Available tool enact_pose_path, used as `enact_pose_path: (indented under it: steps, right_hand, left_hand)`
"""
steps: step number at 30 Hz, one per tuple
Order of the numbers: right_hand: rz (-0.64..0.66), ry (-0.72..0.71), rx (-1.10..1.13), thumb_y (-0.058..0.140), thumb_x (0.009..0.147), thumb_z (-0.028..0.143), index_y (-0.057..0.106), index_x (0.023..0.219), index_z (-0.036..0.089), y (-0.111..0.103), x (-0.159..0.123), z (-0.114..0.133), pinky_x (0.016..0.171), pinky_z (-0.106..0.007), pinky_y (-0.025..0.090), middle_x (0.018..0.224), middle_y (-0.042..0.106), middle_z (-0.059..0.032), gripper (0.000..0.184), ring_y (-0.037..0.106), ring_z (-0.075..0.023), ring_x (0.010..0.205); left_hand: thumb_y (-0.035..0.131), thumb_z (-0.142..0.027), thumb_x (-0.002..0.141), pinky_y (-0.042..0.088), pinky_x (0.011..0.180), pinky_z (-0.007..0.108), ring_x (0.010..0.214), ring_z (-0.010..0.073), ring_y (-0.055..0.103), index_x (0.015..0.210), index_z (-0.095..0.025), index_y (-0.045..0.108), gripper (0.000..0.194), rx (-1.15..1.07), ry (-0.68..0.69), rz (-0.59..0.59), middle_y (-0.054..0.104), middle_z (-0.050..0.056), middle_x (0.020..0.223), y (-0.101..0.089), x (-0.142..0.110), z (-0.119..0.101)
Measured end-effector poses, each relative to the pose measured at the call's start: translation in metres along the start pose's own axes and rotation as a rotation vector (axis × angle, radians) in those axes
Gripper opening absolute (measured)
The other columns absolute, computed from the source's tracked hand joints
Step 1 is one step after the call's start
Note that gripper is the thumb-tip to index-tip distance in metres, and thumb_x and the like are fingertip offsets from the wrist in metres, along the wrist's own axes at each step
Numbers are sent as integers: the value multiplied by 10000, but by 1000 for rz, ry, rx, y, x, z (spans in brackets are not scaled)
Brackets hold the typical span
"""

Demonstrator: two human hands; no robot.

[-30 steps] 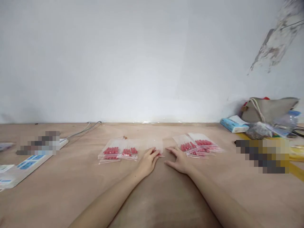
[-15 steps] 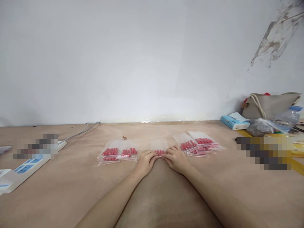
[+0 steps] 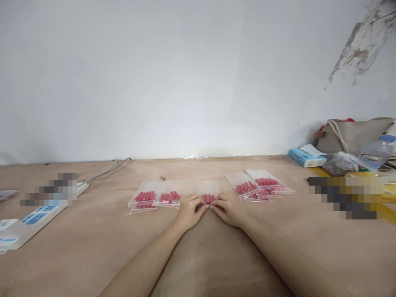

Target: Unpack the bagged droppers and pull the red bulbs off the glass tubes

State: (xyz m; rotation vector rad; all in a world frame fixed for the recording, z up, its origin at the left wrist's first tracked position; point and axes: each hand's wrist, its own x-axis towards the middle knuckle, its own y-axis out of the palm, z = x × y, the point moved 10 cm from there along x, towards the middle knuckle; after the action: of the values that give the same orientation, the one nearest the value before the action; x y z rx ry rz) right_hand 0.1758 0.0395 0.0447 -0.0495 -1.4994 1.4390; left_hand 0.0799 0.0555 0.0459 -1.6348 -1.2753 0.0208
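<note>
A small clear zip bag (image 3: 208, 190) with red pieces inside lies on the tan table (image 3: 198, 255) straight ahead. My left hand (image 3: 190, 210) and my right hand (image 3: 228, 207) meet at its near edge, fingers curled and pinching that edge from both sides. To the left sit filled bags of red pieces (image 3: 154, 198) side by side. To the right lies a fanned pile of several more filled bags (image 3: 260, 185).
A white power strip (image 3: 27, 218) with a grey cable lies at the left. At the far right are a blue-and-white box (image 3: 305, 156), a beige drawstring bag (image 3: 352, 136), a plastic bottle and crumpled plastic. A white wall stands behind the table.
My hands came together from flat and apart to pinching the near edge of the middle bag. The bags at left and right have not moved.
</note>
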Motion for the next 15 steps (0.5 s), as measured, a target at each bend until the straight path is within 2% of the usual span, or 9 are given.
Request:
enact_pose_path:
  steps: [4, 12, 15]
  right_hand:
    - [-11, 7, -45, 471, 832, 262, 642, 781, 209, 1, 0, -1, 704, -274, 347, 720, 571, -28, 186, 497, -132, 744]
    - [-30, 14, -87, 518, 807, 233, 621, 708, 208, 1, 2, -2, 713, -281, 306, 696, 600, -5, 145, 508, -124, 738]
    - [-48, 22, -70, 557, 778, 221, 616, 688, 211, -1, 2, -2, 712, -283, 303, 681, 606, 7, 108, 516, -120, 724]
  left_hand:
    - [498, -231, 820, 417, 733, 259, 755, 125, 554, 718, -186, 614, 161, 10, -1, 2, 619, 8, 791, 0, 1, 1]
    - [562, -185, 765, 414, 689, 260, 702, 127, 546, 686, -182, 582, 81, 41, -1, -10, 605, -6, 726, 1, 1, 1]
    - [564, -222, 769, 419, 692, 272, 712, 137, 545, 747, -190, 586, 44, 60, 21, -21, 608, 0, 746, -2, 1, -3]
